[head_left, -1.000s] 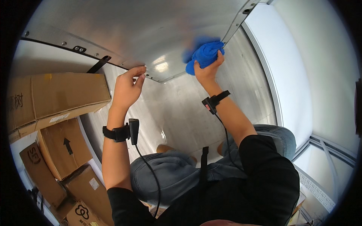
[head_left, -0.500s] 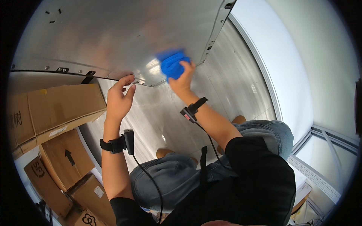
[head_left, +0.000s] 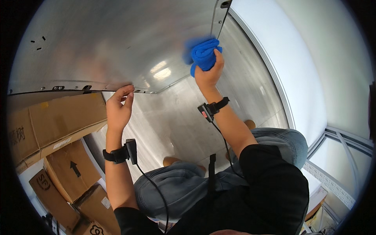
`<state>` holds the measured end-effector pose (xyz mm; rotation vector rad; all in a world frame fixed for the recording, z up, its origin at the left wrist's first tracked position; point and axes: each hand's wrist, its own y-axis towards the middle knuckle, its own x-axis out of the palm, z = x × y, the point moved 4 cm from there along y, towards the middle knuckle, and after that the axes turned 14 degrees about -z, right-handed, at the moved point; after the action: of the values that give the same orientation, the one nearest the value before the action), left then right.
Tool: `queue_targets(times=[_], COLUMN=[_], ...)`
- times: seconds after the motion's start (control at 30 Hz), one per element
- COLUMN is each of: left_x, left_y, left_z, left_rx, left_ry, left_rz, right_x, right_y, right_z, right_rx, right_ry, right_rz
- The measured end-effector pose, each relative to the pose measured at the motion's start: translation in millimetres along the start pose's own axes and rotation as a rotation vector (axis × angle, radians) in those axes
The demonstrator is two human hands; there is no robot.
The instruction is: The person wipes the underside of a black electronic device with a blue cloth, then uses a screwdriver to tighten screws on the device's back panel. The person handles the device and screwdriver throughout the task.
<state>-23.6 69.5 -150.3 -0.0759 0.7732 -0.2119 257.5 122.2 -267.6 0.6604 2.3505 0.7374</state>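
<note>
A folded blue cloth is gripped in my right hand, pressed against the shiny metal panel close to its right edge. The cloth's far side is smeared by motion. At the panel's lower edge, left of the cloth, my left hand has its fingers curled on the rim, with the thumb just below them. Holes and screws run along that rim, and small dark slots show at the panel's upper left.
Several cardboard boxes are stacked on the left. Grey flooring lies below the panel, and a white wall rises on the right. A metal frame stands at the lower right. Cables hang from both wrist straps.
My right hand has carried the cloth rightward and up across the panel, toward its right edge. The panel's lower edge sits slightly lower in view, and my left hand remains on it.
</note>
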Motion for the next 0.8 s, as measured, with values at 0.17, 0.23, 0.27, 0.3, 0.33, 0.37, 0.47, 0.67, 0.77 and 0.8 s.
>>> queue_targets(times=[0.17,0.23,0.27,0.3,0.33,0.37,0.47,0.67,0.77,0.8], left_x=[-0.5,-1.1,-1.3,-1.1,-1.2,-1.8,-2.0,0.9,4.1,6.9], left_y=[-1.4,0.2,1.2,-0.2,0.1,-0.7,-3.9,-0.7,-1.4,-1.5], left_z=[3.7,4.1,2.0,0.7,1.0,1.1,-4.2,-5.8,-12.3,-15.4], left_rx=[-0.043,-0.032,-0.033,-0.034,-0.031,-0.027,-0.094,-0.161,-0.140,-0.138], left_ry=[0.006,0.015,-0.002,-0.019,-0.033,-0.048,-0.035,-0.117,-0.177,-0.196], left_rz=[-0.009,-0.023,-0.030,-0.029,-0.030,-0.030,-0.047,-0.050,-0.020,-0.026], right_x=[-6.0,-7.3,-3.6,1.9,8.0,14.1,38.7,87.5,103.7,107.6], right_y=[6.1,8.2,7.5,3.6,-1.0,-7.4,-38.9,-98.4,-117.5,-120.9], right_z=[-0.5,1.4,3.4,3.2,4.4,4.9,11.1,0.7,-25.2,-36.8], right_rx=[-0.024,-0.031,-0.016,-0.026,-0.035,-0.044,0.030,0.219,0.221,0.190], right_ry=[0.003,0.018,0.018,0.008,-0.004,-0.016,0.085,0.233,0.266,0.281], right_rz=[-0.044,-0.064,-0.088,-0.107,-0.120,-0.133,-0.288,-0.455,-0.495,-0.499])
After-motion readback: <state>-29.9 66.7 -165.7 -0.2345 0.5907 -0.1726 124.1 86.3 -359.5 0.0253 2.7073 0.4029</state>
